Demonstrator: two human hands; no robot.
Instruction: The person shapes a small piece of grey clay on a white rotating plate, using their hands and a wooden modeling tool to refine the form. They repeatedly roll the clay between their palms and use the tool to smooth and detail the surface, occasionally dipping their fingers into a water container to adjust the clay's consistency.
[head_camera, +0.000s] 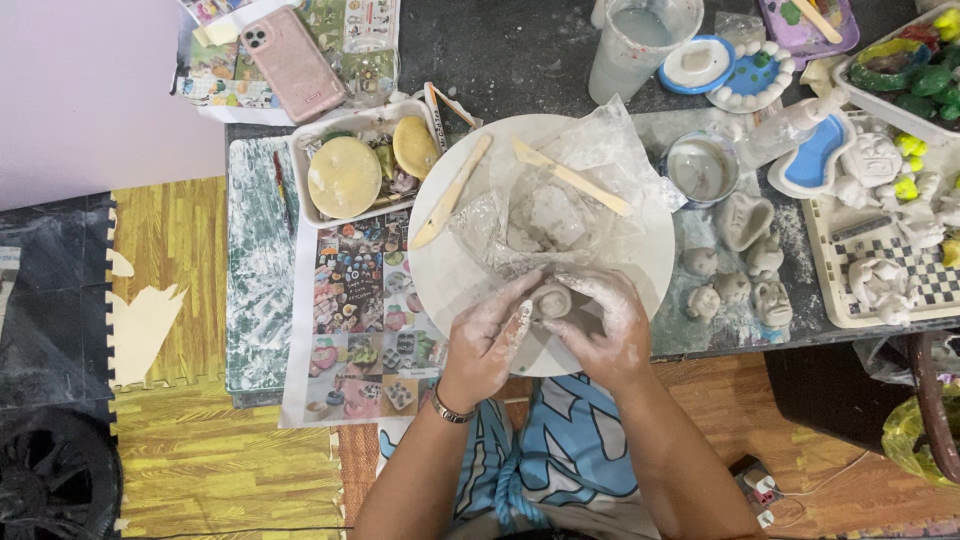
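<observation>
Left hand (492, 335), right hand (600, 325) both clay-smeared, fingers clamped round small grey clay piece (550, 299), near edge of round white board (450, 270). Plastic bag (560, 210) just beyond.

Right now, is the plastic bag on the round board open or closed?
Open. The plastic bag lies crumpled and spread on the round board, with grey clay showing through it.
</observation>
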